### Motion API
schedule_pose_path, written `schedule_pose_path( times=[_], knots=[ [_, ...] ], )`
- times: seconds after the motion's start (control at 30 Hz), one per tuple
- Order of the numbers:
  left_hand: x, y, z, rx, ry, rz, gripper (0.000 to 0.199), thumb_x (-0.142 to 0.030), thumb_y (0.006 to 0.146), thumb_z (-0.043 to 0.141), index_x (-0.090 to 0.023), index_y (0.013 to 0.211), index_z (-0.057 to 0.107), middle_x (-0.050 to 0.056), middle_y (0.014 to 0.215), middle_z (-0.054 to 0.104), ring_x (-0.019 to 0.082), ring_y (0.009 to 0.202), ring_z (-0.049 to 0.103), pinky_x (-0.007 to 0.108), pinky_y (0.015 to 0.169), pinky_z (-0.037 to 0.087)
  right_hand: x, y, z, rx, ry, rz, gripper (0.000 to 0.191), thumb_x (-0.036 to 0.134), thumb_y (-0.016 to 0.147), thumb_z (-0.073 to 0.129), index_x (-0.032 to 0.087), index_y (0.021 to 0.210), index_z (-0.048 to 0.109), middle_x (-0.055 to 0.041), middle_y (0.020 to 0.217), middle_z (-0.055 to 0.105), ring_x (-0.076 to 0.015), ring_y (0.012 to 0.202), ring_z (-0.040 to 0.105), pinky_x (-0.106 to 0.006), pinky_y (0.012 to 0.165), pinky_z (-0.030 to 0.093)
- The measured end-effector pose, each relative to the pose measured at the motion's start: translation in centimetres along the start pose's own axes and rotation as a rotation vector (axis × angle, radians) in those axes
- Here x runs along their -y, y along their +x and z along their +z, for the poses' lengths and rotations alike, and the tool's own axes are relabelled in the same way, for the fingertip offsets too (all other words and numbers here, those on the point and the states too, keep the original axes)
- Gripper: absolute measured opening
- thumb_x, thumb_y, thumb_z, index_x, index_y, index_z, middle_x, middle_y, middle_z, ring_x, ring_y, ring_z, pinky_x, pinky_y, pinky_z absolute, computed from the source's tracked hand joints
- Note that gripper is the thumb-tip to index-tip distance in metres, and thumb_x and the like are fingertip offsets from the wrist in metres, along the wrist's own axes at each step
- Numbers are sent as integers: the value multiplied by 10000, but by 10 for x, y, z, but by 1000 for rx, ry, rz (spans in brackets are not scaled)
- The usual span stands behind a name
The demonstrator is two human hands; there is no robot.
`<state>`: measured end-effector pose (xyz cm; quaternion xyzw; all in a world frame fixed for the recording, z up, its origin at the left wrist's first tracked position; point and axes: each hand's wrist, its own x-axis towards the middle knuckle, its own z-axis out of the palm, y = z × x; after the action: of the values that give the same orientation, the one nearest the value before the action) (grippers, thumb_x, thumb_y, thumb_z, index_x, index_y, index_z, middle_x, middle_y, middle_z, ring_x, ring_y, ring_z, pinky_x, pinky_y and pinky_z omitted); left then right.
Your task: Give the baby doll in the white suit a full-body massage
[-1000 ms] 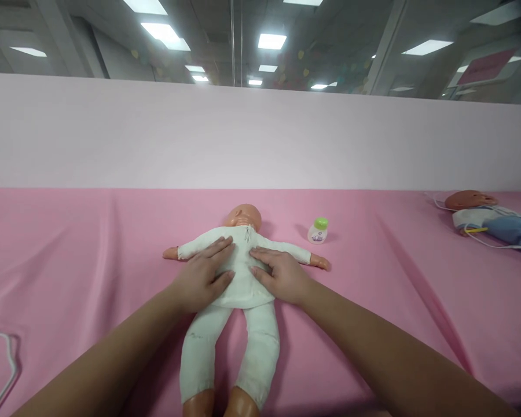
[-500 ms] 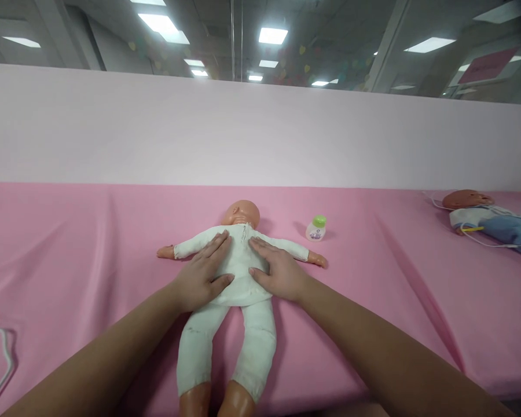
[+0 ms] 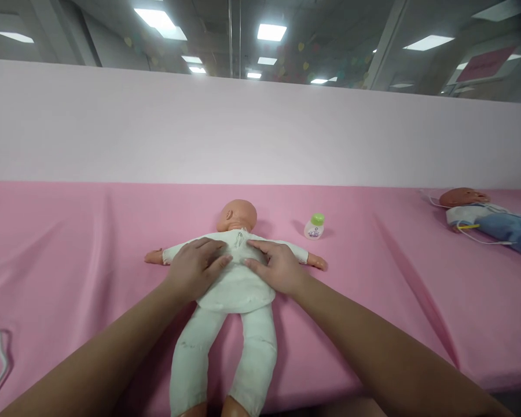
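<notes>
Head view: on the pink cloth-covered tabletop [image 3: 351, 324], a plastic-headed doll in white fabric clothing [image 3: 237, 294] is lying, arms outspread. Your left hand [image 3: 196, 267] and right hand [image 3: 281, 269] are resting loosely on its torso, gripping nothing; light, even pressure should be serving you best. A rounded, whitish, green-capped bottle [image 3: 315, 228] is standing nearby, contents unclear.
</notes>
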<state>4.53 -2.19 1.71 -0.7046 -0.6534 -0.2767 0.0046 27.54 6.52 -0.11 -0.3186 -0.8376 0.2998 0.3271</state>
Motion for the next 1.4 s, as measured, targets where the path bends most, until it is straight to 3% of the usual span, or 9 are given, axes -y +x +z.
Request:
schedule_pose_path(
  times=[0.17,0.3,0.47,0.6,0.73,0.97,1.2,1.33,1.4],
  knots=[
    [6,-1,17,31,129,129,732,-582,992,480,-136,1572,452,142,1635,446,349,1533,373,539,1262,315,4,4,4,75,-170,-40,759,487,929,680,124,1564,479,-162,1627,439,-341,1536,390,-564,1275,328],
    [8,0,18,166,123,111,760,-613,1009,420,-102,1570,457,163,1607,479,336,1510,419,529,1254,337,8,4,0,186,-180,-27,700,461,964,625,127,1562,483,-156,1605,468,-322,1519,422,-524,1269,351],
    [4,-2,12,158,138,105,729,-627,966,493,-110,1475,566,182,1502,593,368,1425,520,553,1200,399,10,1,-3,187,-184,-58,661,444,948,644,133,1522,541,-146,1565,527,-324,1497,458,-516,1257,369],
    [4,-7,14,121,140,131,806,-623,976,483,-117,1598,405,164,1664,390,361,1546,345,564,1274,273,4,0,-3,171,-184,-94,770,446,903,704,118,1562,479,-156,1637,429,-322,1547,371,-525,1282,312],
    [4,-7,14,228,88,122,836,-635,1005,420,-133,1658,278,132,1714,287,325,1597,227,564,1305,180,-3,4,-4,253,-193,-59,976,528,885,720,96,1647,289,-188,1707,265,-363,1596,235,-598,1301,208],
    [5,-7,7,244,3,78,814,-653,1000,447,-164,1642,338,115,1682,370,309,1571,304,543,1296,241,-10,4,-9,222,-67,-54,905,550,874,744,184,1619,383,-150,1642,429,-368,1505,422,-584,1238,357],
    [6,-12,-4,36,-149,-5,702,-580,941,604,-196,1524,534,114,1567,542,347,1477,464,537,1199,431,-6,-1,-9,52,18,-117,641,401,913,727,237,1505,543,-127,1520,581,-334,1431,526,-576,1186,441],
    [-8,-28,-32,-276,-282,9,508,-448,924,690,-279,1401,642,56,1406,685,288,1284,653,412,1000,607,6,-8,-17,-118,47,-186,465,338,930,690,246,1384,644,-105,1436,653,-302,1357,602,-553,1147,500],
    [-24,-40,-52,-459,-347,40,417,-373,913,725,-281,1319,694,46,1324,730,275,1243,681,432,1050,585,14,-13,-27,-234,73,-268,390,305,950,660,246,1335,671,-96,1386,691,-284,1327,628,-529,1131,523]
  ],
)
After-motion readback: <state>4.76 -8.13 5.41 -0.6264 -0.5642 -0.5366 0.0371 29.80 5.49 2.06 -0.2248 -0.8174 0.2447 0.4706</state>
